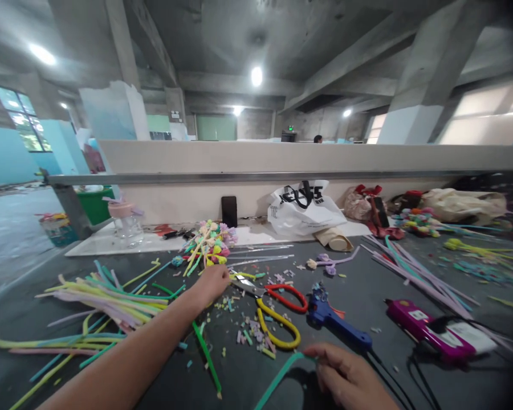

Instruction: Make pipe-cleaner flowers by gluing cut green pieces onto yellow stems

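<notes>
My right hand (346,373), low at the front, pinches the end of a teal pipe cleaner (280,376) that bends down toward the front edge of view. My left hand (214,283) reaches forward over the table with its fingers curled closed; what they hold, if anything, is hidden. Just beyond it lies a heap of small pastel pipe-cleaner flowers (209,242). Between my hands rest scissors (256,290) with one red and one yellow handle, blades apart, amid short cut pieces (252,333). A blue glue gun (340,324) lies beside the scissors.
Loose pipe cleaners (106,299) are bunched at the left. A magenta tool (431,330) with a cord lies at the right. Along the back stand a glass jar (128,228), a phone (229,211) and a white bag (303,210). A low partition (256,159) runs behind.
</notes>
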### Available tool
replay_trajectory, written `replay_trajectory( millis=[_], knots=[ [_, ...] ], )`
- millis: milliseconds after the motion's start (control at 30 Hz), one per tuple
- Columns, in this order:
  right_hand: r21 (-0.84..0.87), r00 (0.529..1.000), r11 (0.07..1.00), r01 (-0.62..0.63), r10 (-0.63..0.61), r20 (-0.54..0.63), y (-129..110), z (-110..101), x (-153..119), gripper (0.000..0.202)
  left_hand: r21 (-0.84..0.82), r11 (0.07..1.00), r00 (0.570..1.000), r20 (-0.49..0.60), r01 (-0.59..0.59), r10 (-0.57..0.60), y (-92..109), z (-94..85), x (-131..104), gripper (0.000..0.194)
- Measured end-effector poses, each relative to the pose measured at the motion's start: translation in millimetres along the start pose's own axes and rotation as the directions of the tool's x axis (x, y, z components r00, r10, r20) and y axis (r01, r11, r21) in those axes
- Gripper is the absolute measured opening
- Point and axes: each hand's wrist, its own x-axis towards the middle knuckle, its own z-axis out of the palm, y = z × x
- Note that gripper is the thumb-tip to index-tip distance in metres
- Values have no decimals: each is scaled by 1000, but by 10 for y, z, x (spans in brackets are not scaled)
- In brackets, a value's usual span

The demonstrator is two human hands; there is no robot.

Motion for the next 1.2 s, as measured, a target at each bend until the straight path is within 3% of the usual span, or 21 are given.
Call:
replay_trajectory(
  millis=[200, 333, 433, 500, 533, 567, 633, 700, 767, 867, 933, 1033, 1200],
  knots=[
    [20, 998, 1000, -1, -1, 55, 55, 0, 20, 26, -90, 984, 968, -183, 156, -170, -464, -314, -48, 19],
    [16, 997, 1000, -21, 20, 72, 26, 19, 62, 30, -141, 962, 949, -184, 233, -257, -687, -414, -71, 17],
    [2, 997, 1000, -10, 10, 74, -60, 44, 71, 31, -205, 958, 953, -186, 200, -239, -492, -426, -190, 20],
    [-23, 996, 999, 47, -45, 80, -171, 84, 59, 29, -274, 954, 972, -162, 122, -171, -174, -389, -382, 28],
    [-33, 993, 996, 86, -83, 86, -240, 113, 50, 28, -348, 936, 992, -97, 47, -86, 17, -354, -512, 30],
    [-42, 988, 991, 131, -127, 94, -312, 147, 41, 26, -526, 851, 999, 44, 10, 15, 210, -307, -655, 30],
    [-67, 969, 973, 223, -213, 125, -449, 217, 31, 23, -767, 623, 934, 319, 153, 162, 543, -192, -938, 31],
    [-120, 941, 939, 322, -303, 152, -548, 256, 43, 21, -827, 470, 873, 443, 309, 205, 736, -78, -1148, 25],
    [-194, 894, 878, 438, -403, 196, -594, 235, 94, 20, -811, 459, 871, 471, 363, 144, 768, -3, -1242, 17],
    [-296, 823, 776, 558, -472, 316, -601, 105, 269, 21, -796, 516, 865, 466, 317, 188, 622, 20, -1220, 15],
    [-419, 860, 753, 508, -417, 293, -597, 20, 443, 22, -781, 507, 852, 499, 364, 157, 494, 6, -1167, 14],
    [-682, 943, 654, 328, -270, 195, -593, -1, 732, 26, -802, 354, 847, 529, 481, 48, 352, -24, -1087, 20],
    [-778, 953, 558, 289, -93, 287, -631, 162, 1100, 56, -889, 89, 892, 453, 450, 13, 247, -71, -988, 24]
  ],
)
